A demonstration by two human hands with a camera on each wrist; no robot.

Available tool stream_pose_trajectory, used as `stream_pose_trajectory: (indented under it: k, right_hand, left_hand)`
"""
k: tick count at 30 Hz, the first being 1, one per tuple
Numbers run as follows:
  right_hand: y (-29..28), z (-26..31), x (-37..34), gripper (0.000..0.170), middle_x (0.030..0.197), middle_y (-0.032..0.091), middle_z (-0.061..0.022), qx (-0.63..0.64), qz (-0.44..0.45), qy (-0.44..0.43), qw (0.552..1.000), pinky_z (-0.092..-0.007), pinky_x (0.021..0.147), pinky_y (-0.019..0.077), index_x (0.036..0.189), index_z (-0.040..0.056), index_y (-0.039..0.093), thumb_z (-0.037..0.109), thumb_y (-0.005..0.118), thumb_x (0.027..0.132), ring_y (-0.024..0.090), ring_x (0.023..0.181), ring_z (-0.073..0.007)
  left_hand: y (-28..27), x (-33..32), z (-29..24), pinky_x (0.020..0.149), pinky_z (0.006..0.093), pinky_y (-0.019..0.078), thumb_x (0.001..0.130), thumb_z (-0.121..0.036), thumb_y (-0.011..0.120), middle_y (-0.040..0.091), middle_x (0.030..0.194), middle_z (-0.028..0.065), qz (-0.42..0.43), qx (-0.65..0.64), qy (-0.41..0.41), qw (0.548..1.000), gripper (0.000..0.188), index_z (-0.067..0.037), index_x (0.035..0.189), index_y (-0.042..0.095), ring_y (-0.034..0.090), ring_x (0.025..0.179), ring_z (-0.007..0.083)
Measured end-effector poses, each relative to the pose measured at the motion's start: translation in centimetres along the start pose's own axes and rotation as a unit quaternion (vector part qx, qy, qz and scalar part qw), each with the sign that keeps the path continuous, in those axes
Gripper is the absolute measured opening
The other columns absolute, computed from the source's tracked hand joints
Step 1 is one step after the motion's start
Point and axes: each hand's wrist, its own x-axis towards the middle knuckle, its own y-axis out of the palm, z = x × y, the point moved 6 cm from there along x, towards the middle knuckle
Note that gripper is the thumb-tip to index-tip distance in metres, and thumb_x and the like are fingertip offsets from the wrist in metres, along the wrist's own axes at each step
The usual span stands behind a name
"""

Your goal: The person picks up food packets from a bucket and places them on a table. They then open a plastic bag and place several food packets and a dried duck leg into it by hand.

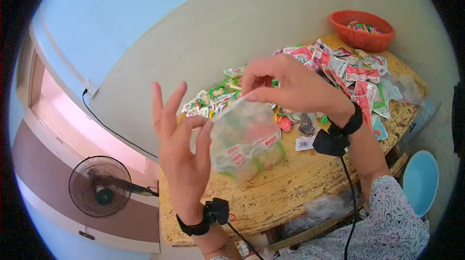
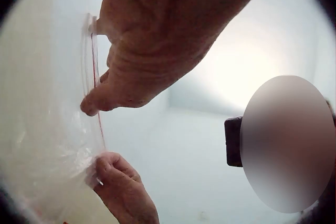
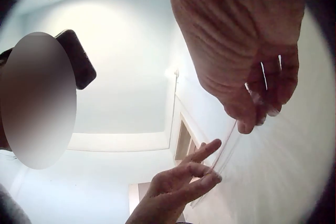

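Observation:
A clear zip-lock bag (image 1: 227,141) hangs in front of me over the table, with blurred pale, red and green packets showing in or through it. Thumb and index finger of my left hand (image 1: 183,151) pinch one end of its top edge, while two other fingers point up. At the opposite end of that edge, my right hand (image 1: 295,85) pinches the plastic between thumb and curled fingers. A thin red line runs along the bag's mouth (image 2: 96,64) in the left wrist view. The right wrist view shows the edge stretched between both hands.
Heaps of small snack packets (image 1: 365,73) cover the back of the worn yellow wooden table (image 1: 290,185). A red basket (image 1: 348,35) of small wrapped items stands at the far right corner. A blue basin (image 1: 420,182) is beside the table, and a fan (image 1: 100,186) stands left.

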Motion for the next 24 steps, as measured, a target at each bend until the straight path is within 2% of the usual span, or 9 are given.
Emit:
stream_pose_trajectory:
  k: [1,4,7,10,13,16,19,22,24]
  right_hand:
    - [-0.2,-0.5,0.0,0.011,0.083,0.066,-0.0049,0.014,0.013,0.037,0.999,-0.029,0.071,0.0491,0.091,-0.0003,0.065,0.009,0.068,0.088,0.061,0.077,-0.0132]
    - [-0.1,-1.1,0.5,0.011,0.08,0.066,-0.0029,0.004,0.019,0.042,0.999,-0.0271,0.07,0.049,0.092,-0.0007,0.065,0.009,0.069,0.089,0.06,0.075,-0.0093]
    - [-0.2,-1.8,0.7,0.012,0.079,0.065,-0.0021,0.005,0.013,0.03,0.999,-0.0268,0.069,0.0485,0.092,-0.0012,0.065,0.01,0.069,0.089,0.059,0.075,-0.0087]
    - [-0.7,-2.5,0.6,0.011,0.072,0.065,-0.0023,0.007,-0.004,0.033,0.999,-0.0276,0.062,0.0468,0.088,0.0013,0.067,0.012,0.07,0.087,0.056,0.068,-0.0081]
    - [-1.0,-2.8,0.6,0.011,0.072,0.065,-0.0015,0.017,0.0,0.046,0.999,-0.027,0.062,0.0465,0.088,0.0015,0.067,0.012,0.07,0.088,0.056,0.068,-0.007]
    - [-1.1,-3.1,0.6,0.011,0.072,0.064,-0.0009,0.026,-0.003,0.041,0.999,-0.027,0.062,0.0466,0.087,0.0016,0.067,0.012,0.07,0.088,0.056,0.068,-0.0069]
    - [-1.2,-3.5,0.6,0.011,0.072,0.064,-0.0008,0.023,-0.013,0.05,0.998,-0.0274,0.061,0.0467,0.087,0.0014,0.066,0.012,0.07,0.088,0.056,0.068,-0.0071]
    - [-1.1,-3.7,0.7,0.011,0.072,0.064,-0.0012,0.021,-0.011,0.047,0.999,-0.0279,0.061,0.0471,0.087,0.0014,0.067,0.012,0.069,0.088,0.057,0.068,-0.0076]
    - [-1.1,-3.7,0.7,0.012,0.072,0.065,-0.0016,0.02,-0.016,0.044,0.999,-0.0281,0.061,0.0473,0.087,0.0014,0.067,0.013,0.069,0.088,0.057,0.068,-0.0079]
  left_hand:
    - [-0.1,-0.2,0.3,0.112,0.0514,0.0337,0.086,-0.001,0.067,0.054,0.142,0.0161,0.004,-0.001,-0.004,1.0,0.006,-0.002,0.087,0.061,0.03,0.147,0.0452]
    - [0.2,-0.7,1.5,0.112,0.0512,0.0335,0.088,-0.001,0.066,0.055,0.14,0.0173,0.032,-0.002,-0.008,0.999,0.007,-0.002,0.09,0.06,0.031,0.146,0.046]
    - [0.2,-1.1,3.6,0.118,0.0497,0.0265,0.092,-0.006,0.066,0.055,0.143,0.0157,0.075,-0.042,-0.035,0.996,0.006,-0.004,0.092,0.06,0.028,0.15,0.0385]
    - [-0.2,-1.5,4.9,0.117,0.0474,0.0289,0.094,-0.006,0.063,0.057,0.138,0.0163,0.1,-0.063,-0.072,0.99,0.006,-0.002,0.094,0.058,0.032,0.148,0.0374]
    - [-0.2,-1.6,5.8,0.109,0.0444,0.039,0.096,-0.006,0.061,0.06,0.125,0.0184,0.102,-0.099,-0.087,0.986,0.007,0.0,0.094,0.056,0.046,0.138,0.0396]
    - [0.3,-1.9,6.9,0.102,0.0401,0.0449,0.097,-0.006,0.06,0.063,0.112,0.016,0.088,-0.14,-0.119,0.979,0.007,0.001,0.098,0.058,0.06,0.12,0.0329]
    - [0.9,-2.4,7.3,0.093,0.0352,0.0495,0.096,-0.008,0.064,0.064,0.102,0.0135,0.105,-0.192,-0.211,0.953,0.012,0.001,0.102,0.06,0.065,0.101,0.0232]
    - [1.2,-2.1,6.2,0.086,0.0311,0.0511,0.093,-0.009,0.069,0.065,0.096,0.01,0.112,-0.183,-0.155,0.964,0.018,0.002,0.107,0.062,0.063,0.091,0.0157]
    - [1.0,-2.4,7.1,0.085,0.0299,0.0505,0.091,-0.009,0.071,0.065,0.095,0.0082,0.104,-0.204,-0.194,0.954,0.021,0.002,0.107,0.063,0.062,0.092,0.0142]
